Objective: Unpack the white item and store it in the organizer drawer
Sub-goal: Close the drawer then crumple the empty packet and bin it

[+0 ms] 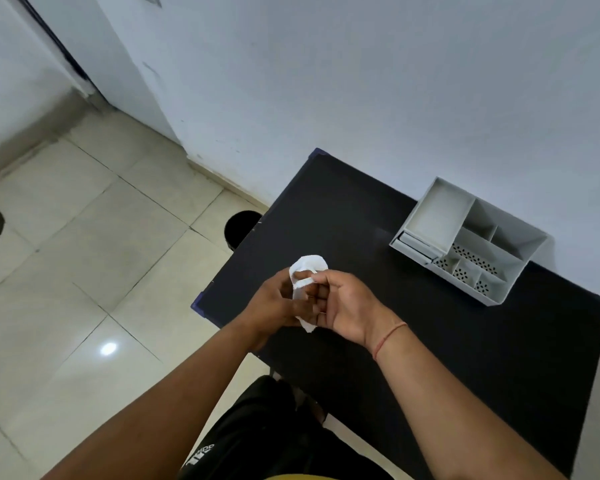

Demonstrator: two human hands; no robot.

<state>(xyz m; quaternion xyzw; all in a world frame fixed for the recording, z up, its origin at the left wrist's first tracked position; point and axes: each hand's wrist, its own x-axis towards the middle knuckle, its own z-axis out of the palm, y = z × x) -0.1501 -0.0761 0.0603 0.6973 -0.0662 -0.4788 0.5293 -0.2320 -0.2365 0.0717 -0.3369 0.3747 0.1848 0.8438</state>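
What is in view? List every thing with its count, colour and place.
wrapper: one, white, held between both hands above the table's left edge
organizer: one, grey, table's far right, drawer at its front left
table: one, black, against the wall
bin: one, black, on the floor past the table's left side
floor: pale tiles, left
wrist thread: one, red, right wrist
left hand: gripping the wrapper
right hand: pinching the wrapper's top

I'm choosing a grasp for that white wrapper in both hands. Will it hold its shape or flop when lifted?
The white wrapper will probably flop: it curls and creases around the fingers of the left hand and right hand. It looks thin, so likely very light, and might tear under a hard pull. Being crumpled, it is unlikely to roll on the black table.
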